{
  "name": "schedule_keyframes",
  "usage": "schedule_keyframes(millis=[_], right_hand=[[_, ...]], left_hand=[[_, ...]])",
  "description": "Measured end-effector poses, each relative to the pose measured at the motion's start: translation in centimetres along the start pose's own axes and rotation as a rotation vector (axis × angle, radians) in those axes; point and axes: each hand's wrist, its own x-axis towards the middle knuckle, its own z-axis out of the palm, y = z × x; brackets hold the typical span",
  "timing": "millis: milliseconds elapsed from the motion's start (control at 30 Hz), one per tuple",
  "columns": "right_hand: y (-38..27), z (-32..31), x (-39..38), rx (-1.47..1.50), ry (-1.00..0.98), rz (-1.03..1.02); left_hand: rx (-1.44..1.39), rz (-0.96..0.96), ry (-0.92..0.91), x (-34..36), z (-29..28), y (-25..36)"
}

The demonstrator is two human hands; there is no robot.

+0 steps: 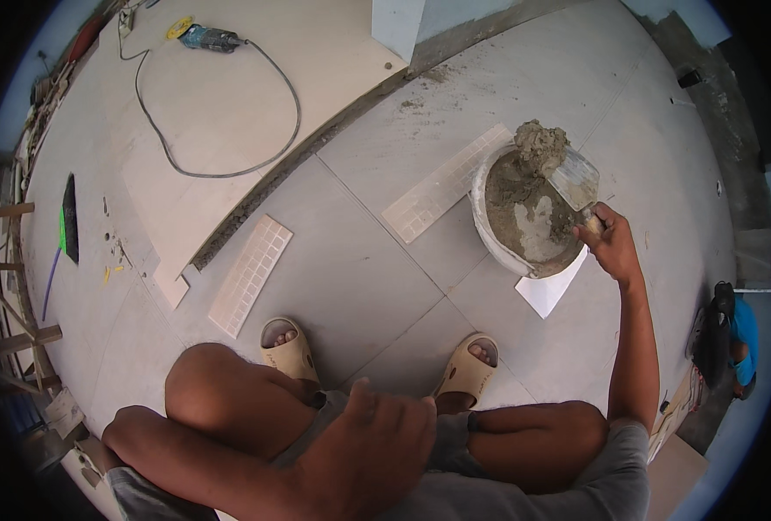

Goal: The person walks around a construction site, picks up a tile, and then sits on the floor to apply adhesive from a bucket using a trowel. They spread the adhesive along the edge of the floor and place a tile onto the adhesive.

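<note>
My right hand (pixel 615 245) grips the wooden handle of a trowel (pixel 581 182) over a round white tub (pixel 479 213). A thick lump of wet grey mortar (pixel 542 148) sits at the far end of the blade, over the tub's far rim. More mortar (pixel 507 195) lies inside the tub, with a smooth pale patch in its middle. In front of my lap, my left hand (pixel 368 456) hangs loosely bent, fingers partly apart, and no object shows in it. A tile strip (pixel 446 184) with a grid pattern lies just left of the tub.
Another gridded tile strip (pixel 251 276) lies near my left sandal (pixel 288 347). An angle grinder (pixel 207 37) with a looped cord rests on the large beige slab (pixel 229 113). White sheet (pixel 550 293) lies partly under the tub. A broom (pixel 66 221) is left; a person in blue (pixel 744 339) is far right.
</note>
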Motion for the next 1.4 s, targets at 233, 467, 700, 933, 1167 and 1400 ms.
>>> schedule_keyframes(millis=[233,467,700,933,1167,1400], right_hand=[[-11.5,5.6,7.8,-0.197,-0.118,-0.295],[-15.5,15.9,15.2,-0.502,-0.239,-0.367],[-19.1,19.8,19.6,-0.735,-0.316,-0.257],[-26.5,16.3,18.9,-0.799,-0.294,-0.236],[-25.0,13.3,17.8,-0.844,-0.349,-0.222],[-18.3,14.7,18.9,-0.907,-0.202,-0.309]], left_hand=[[-0.164,-0.183,0.016,-1.2,2.1,1.3],[-0.202,-0.246,0.061,-3.2,2.8,1.3],[-0.246,-0.261,0.083,-4.7,3.1,0.6],[-0.238,-0.283,0.102,-5.2,3.2,1.2],[-0.247,-0.281,0.133,-5.1,3.5,1.7],[-0.194,-0.216,0.101,-4.4,3.4,1.8]])
